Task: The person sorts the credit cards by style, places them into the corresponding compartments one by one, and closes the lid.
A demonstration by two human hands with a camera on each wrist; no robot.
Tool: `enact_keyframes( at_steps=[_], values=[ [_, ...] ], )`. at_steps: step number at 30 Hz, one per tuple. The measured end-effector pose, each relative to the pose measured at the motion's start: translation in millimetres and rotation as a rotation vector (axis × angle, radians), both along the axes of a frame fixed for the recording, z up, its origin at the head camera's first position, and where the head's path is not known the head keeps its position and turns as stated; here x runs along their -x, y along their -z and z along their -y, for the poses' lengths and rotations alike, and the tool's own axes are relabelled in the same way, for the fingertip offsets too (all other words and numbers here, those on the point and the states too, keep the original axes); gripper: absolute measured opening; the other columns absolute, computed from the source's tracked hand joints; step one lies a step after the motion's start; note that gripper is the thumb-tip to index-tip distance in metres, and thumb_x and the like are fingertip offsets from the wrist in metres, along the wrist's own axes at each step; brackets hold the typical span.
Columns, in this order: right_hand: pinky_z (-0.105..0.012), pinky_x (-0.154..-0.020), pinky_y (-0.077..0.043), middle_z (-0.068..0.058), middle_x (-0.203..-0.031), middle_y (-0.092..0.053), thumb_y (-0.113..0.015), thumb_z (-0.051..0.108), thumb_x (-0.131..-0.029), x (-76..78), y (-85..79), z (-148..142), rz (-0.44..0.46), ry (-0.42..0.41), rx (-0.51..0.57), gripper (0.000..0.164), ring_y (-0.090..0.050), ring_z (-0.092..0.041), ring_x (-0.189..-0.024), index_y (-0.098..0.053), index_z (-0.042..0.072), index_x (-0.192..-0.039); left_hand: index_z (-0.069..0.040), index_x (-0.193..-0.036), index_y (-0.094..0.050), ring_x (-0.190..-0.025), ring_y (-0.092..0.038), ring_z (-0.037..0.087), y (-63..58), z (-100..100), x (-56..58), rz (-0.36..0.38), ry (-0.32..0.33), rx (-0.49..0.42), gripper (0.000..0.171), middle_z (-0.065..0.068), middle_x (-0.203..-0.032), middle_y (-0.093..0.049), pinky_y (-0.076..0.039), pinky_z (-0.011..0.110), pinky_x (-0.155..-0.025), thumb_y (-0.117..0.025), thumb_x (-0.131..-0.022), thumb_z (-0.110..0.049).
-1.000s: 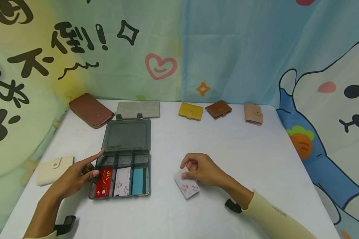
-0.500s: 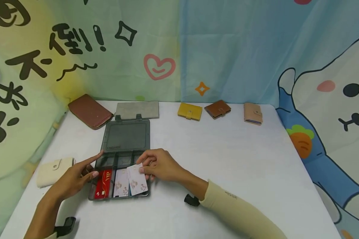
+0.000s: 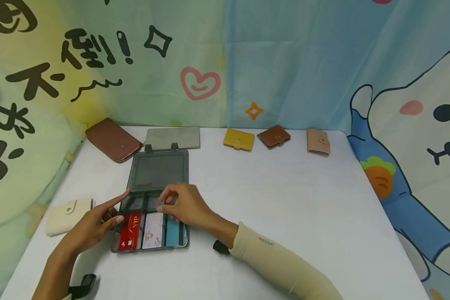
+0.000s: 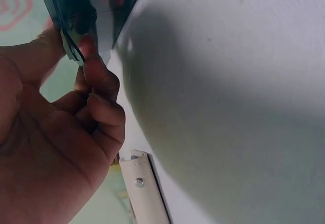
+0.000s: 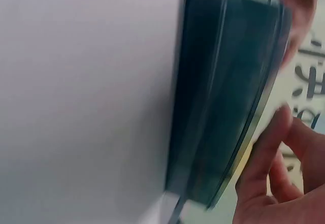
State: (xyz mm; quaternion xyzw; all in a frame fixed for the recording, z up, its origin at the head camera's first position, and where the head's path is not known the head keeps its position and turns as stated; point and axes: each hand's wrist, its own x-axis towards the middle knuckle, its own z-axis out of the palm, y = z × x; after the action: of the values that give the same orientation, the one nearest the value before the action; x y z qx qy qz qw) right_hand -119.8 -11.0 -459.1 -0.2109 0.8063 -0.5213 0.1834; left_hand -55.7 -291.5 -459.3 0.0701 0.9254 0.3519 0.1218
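Observation:
A dark translucent plastic storage box lies with its lid folded back. In its front compartments are a red VIP card, a white floral card and a blue card. My left hand grips the box's left side, thumb on the rim and index finger stretched along the edge; in the left wrist view, the fingers pinch the box's edge. My right hand is over the box at the top of the white card, its fingers loosely bent and no card showing between them in the right wrist view.
A cream wallet lies left of the box. Along the back are a dark brown zip wallet, a grey wallet, a yellow card holder, a brown one and a beige one. A printed curtain hangs behind.
My right hand has carried white floral cards leftward from the bare tabletop to the box and let them go in the middle front compartment. The left hand has stayed on the box.

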Motion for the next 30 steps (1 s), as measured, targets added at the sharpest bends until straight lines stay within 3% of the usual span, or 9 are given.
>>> enact_keyframes(
  at_steps=[5,9,13,17,20,23,30],
  values=[
    [-0.029,-0.046,-0.052,-0.007,-0.107,-0.059,-0.08,0.028,-0.086,32.0,8.2,-14,-0.011,0.202,-0.036,0.037,-0.059,-0.018,-0.054,-0.065,0.014,-0.117,-0.025,-0.156,-0.035,-0.071,-0.054,0.008,1.4,0,-7.4,-0.075,-0.032,0.036,0.071,0.008,-0.096,-0.064,-0.043,0.025,-0.059,-0.069,-0.094,-0.019],
    [-0.029,-0.049,-0.052,-0.011,-0.118,-0.058,-0.08,0.025,-0.086,53.4,17.3,-21,0.104,0.285,-0.034,0.055,-0.059,-0.017,-0.053,-0.054,0.012,-0.133,-0.023,-0.155,-0.037,-0.072,-0.059,0.006,0.6,3,-17.2,-0.097,-0.037,-0.009,0.072,0.014,-0.107,-0.068,-0.047,0.025,-0.061,-0.072,-0.092,-0.019],
    [-0.028,-0.05,-0.052,-0.012,-0.113,-0.06,-0.077,0.02,-0.089,64.1,22.5,-24,0.28,0.291,0.107,0.061,-0.06,-0.013,-0.054,-0.048,0.007,-0.14,-0.016,-0.156,-0.035,-0.073,-0.059,0.006,0.1,4,-26.5,-0.09,0.007,-0.139,0.079,0.021,-0.117,-0.065,-0.048,0.025,-0.062,-0.076,-0.088,-0.012],
    [-0.026,-0.05,-0.052,-0.016,-0.11,-0.063,-0.069,0.018,-0.095,68.0,24.2,-25,0.346,0.285,0.259,0.056,-0.06,-0.011,-0.055,-0.046,0.005,-0.143,-0.01,-0.158,-0.028,-0.075,-0.056,0.01,3.5,2,-29.9,-0.046,0.068,-0.301,0.088,0.023,-0.121,-0.055,-0.049,0.024,-0.064,-0.076,-0.085,-0.004],
    [-0.028,-0.052,-0.053,-0.019,-0.113,-0.063,-0.062,0.019,-0.1,68.2,22.2,-28,0.348,0.291,0.332,0.046,-0.062,-0.013,-0.057,-0.049,0.005,-0.142,-0.009,-0.159,-0.025,-0.075,-0.055,0.009,6.8,0,-28.8,0.006,0.086,-0.383,0.09,0.022,-0.117,-0.048,-0.05,0.025,-0.065,-0.076,-0.084,-0.001],
    [-0.03,-0.057,-0.056,-0.019,-0.113,-0.058,-0.057,0.021,-0.103,68.9,18.1,-33,0.328,0.299,0.393,0.036,-0.064,-0.015,-0.061,-0.055,0.005,-0.135,-0.012,-0.159,-0.024,-0.075,-0.053,0.008,8.3,-3,-26.4,0.045,0.076,-0.406,0.091,0.02,-0.113,-0.045,-0.05,0.026,-0.064,-0.075,-0.085,-0.002],
    [-0.038,-0.072,-0.06,-0.01,-0.102,-0.052,-0.046,0.022,-0.107,73.9,7.2,-47,0.233,0.253,0.483,0.029,-0.069,-0.02,-0.074,-0.06,-0.001,-0.119,-0.02,-0.16,-0.026,-0.077,-0.055,0.008,12.6,-17,-16.0,0.096,-0.022,-0.417,0.09,0.02,-0.113,-0.044,-0.055,0.03,-0.064,-0.075,-0.086,-0.004]
  ],
)
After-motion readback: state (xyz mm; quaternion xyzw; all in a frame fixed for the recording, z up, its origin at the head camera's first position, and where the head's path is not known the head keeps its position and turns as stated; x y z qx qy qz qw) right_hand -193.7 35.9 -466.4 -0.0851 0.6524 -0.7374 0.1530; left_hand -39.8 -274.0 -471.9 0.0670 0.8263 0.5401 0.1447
